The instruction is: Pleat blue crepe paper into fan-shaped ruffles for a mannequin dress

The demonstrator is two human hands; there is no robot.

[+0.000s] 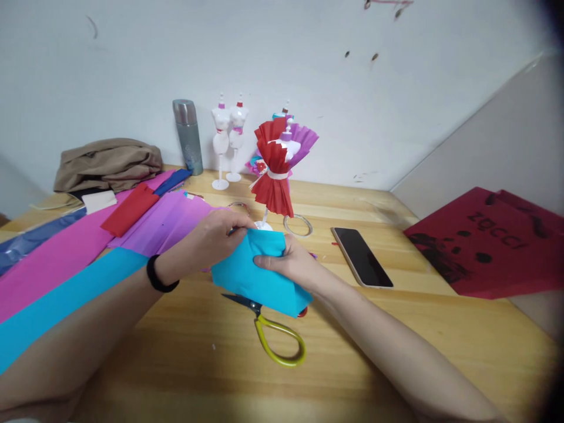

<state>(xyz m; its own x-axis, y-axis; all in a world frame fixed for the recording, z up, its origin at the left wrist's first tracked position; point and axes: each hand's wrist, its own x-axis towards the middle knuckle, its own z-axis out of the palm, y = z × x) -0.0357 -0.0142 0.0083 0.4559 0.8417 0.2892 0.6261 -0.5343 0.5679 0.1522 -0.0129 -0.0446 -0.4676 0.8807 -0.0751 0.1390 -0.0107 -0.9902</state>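
Note:
A folded piece of turquoise crepe paper (264, 282) is held up between both hands over the wooden table. My left hand (222, 235) pinches its upper left corner; a black band circles that wrist. On the right edge, my right hand (291, 261) grips the paper with the thumb lying across its front. Scissors with yellow handles (282, 346) lie below the paper, one handle partly hidden by it. Just behind the hands stands a small white dress form (288, 147) wearing a pleated red paper dress (275, 182) with a pale waistband.
Colored paper sheets (74, 235) and a brown cloth (108, 164) cover the left side. A flask (188, 138) and two bare dress forms (221, 141) stand along the wall. To the right are a phone (362, 257), a wire coil (298, 225) and a red bag (484, 247).

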